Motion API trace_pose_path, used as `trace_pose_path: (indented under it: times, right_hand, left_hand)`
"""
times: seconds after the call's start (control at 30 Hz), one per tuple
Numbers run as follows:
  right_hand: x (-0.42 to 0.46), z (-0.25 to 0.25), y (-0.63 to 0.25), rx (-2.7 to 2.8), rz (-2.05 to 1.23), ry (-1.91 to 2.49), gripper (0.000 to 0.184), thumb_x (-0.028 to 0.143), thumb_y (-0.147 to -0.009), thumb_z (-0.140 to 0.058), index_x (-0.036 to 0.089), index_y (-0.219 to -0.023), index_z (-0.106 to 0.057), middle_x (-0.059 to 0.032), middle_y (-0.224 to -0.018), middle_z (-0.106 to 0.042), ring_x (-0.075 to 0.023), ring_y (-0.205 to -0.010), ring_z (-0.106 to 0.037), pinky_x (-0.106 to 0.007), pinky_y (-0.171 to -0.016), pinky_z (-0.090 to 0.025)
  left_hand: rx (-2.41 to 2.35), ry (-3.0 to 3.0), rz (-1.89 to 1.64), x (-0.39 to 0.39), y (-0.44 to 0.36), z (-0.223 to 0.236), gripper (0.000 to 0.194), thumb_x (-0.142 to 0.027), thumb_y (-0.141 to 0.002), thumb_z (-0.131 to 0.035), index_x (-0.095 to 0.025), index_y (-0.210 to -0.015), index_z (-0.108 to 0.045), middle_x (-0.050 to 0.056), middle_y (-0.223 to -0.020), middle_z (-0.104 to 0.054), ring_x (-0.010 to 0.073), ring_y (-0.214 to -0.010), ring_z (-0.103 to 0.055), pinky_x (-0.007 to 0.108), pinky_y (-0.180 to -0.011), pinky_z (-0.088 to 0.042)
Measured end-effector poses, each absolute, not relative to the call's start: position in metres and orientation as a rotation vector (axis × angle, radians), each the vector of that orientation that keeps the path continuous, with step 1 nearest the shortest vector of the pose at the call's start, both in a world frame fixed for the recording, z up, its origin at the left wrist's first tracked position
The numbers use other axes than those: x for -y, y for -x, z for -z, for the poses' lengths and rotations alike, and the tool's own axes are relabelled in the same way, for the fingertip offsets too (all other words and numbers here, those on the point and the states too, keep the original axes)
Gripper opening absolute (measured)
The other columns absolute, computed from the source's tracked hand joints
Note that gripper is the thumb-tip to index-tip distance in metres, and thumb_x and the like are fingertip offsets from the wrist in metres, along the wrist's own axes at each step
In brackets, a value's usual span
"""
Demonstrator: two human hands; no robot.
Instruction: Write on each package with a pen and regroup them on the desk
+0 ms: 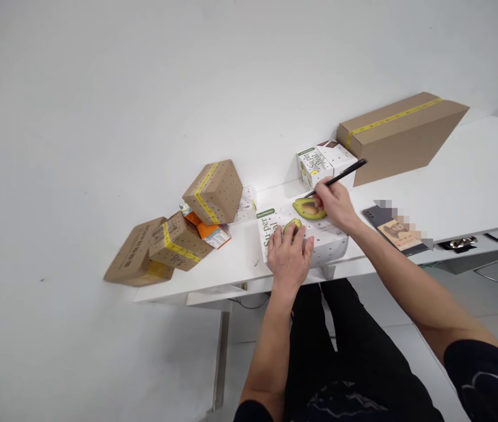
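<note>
A white box printed with avocados and green lettering [330, 240] lies on the white table in front of me. My left hand [289, 255] rests on its near left part, palm down with the fingers spread. My right hand [336, 202] is closed around a slim black pen [345, 171]. The pen slants, with its upper end up to the right and its lower end over the far side of the box top. Whether its tip touches the box I cannot tell.
Behind stand small white printed boxes [314, 167] and a long brown carton [407, 132]. At left are taped cartons [216, 190], [181, 240] and an orange packet [214, 234]. A phone [396, 228] lies right of the box, near the white table's [473, 199] front edge.
</note>
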State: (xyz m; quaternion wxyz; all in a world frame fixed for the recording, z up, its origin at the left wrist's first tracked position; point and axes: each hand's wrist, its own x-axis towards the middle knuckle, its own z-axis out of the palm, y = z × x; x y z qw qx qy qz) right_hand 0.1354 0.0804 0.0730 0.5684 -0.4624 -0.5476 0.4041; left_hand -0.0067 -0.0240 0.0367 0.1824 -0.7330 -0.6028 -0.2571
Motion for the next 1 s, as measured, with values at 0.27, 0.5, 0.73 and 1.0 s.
trace_pose_path:
  times: [0.27, 0.5, 0.73, 1.0]
  right_hand:
    - [-0.077, -0.013, -0.198, 1.704, -0.629, 1.898, 0.020, 0.038, -0.089, -0.050, 0.018, -0.088, -0.055, -0.0108, -0.078, -0.067, -0.0249, -0.078, -0.063, -0.031, -0.065, -0.043]
    - [-0.052, 0.011, -0.186, 2.012, -0.487, 2.210, 0.033, 0.039, -0.095, -0.040, 0.015, -0.113, -0.054, -0.0178, -0.099, -0.067, -0.0289, -0.090, -0.064, -0.033, -0.069, -0.041]
    - [-0.031, 0.023, -0.228, 1.611, 0.005, 2.339, 0.053, 0.054, -0.089, -0.049, 0.012, -0.121, -0.051, -0.0244, -0.128, -0.049, -0.0383, -0.115, -0.045, -0.043, -0.083, -0.038]
    - [-0.026, 0.033, -0.259, 1.552, -0.172, 2.434, 0.060, 0.053, -0.085, -0.047, 0.009, -0.125, -0.050, -0.0245, -0.126, -0.052, -0.0403, -0.114, -0.042, -0.051, -0.087, -0.035]
  left_hand:
    - [1.670, 2.058, 0.756, 0.023, 0.008, -0.034, 0.035, -0.043, -0.093, -0.047, -0.030, -0.119, -0.065, 0.001, -0.125, -0.065, 0.0284, -0.122, -0.054, 0.043, -0.101, -0.042]
    - [1.675, 2.062, 0.759, 0.023, 0.007, -0.033, 0.034, -0.041, -0.093, -0.047, -0.030, -0.120, -0.065, 0.001, -0.126, -0.065, 0.0286, -0.123, -0.053, 0.043, -0.102, -0.041]
    - [1.647, 2.056, 0.767, 0.022, 0.008, -0.031, 0.034, -0.041, -0.093, -0.048, -0.029, -0.119, -0.066, 0.001, -0.125, -0.065, 0.0288, -0.122, -0.054, 0.043, -0.100, -0.043]
    - [1.635, 2.009, 0.839, 0.020, 0.006, -0.028, 0.033, -0.040, -0.092, -0.049, -0.028, -0.114, -0.069, 0.003, -0.120, -0.068, 0.0276, -0.118, -0.057, 0.041, -0.098, -0.045]
